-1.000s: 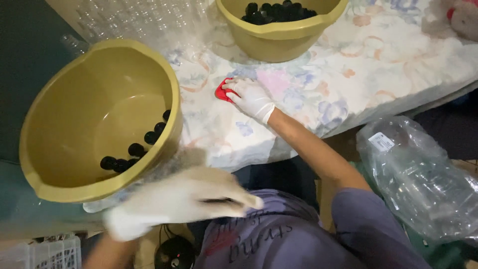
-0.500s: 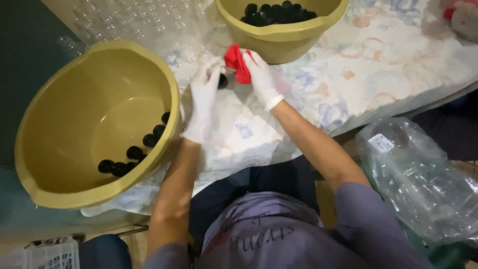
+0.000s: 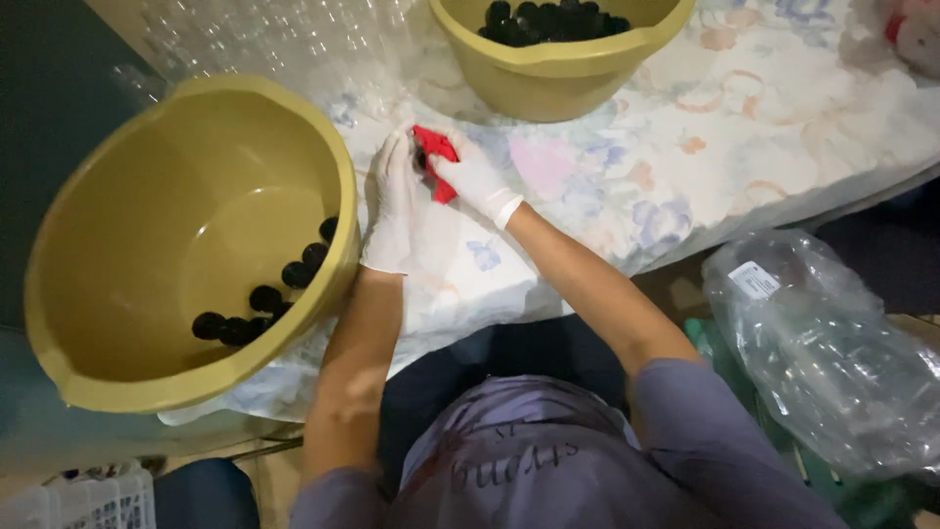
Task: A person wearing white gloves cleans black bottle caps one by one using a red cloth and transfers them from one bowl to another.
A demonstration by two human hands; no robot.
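Hands gloved white, meeting over floral tablecloth (image 3: 744, 127). Right hand (image 3: 472, 174) fingers pinched on red cloth (image 3: 434, 157), wrapped around small dark object, identity unclear. Left hand (image 3: 394, 201) at cloth's 9 o'clock, fingers curled against it. Large yellow basin (image 3: 117, 372) with black caps (image 3: 262, 304) at 8 o'clock; second basin (image 3: 563, 73) at 1 o'clock.

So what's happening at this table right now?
A person in white gloves holds a red cloth between the left hand and right hand, with a small dark piece just visible between them, over the flowered tablecloth. Beside the left arm sits a big yellow basin with a few black round pieces. A second basin farther back holds many more.
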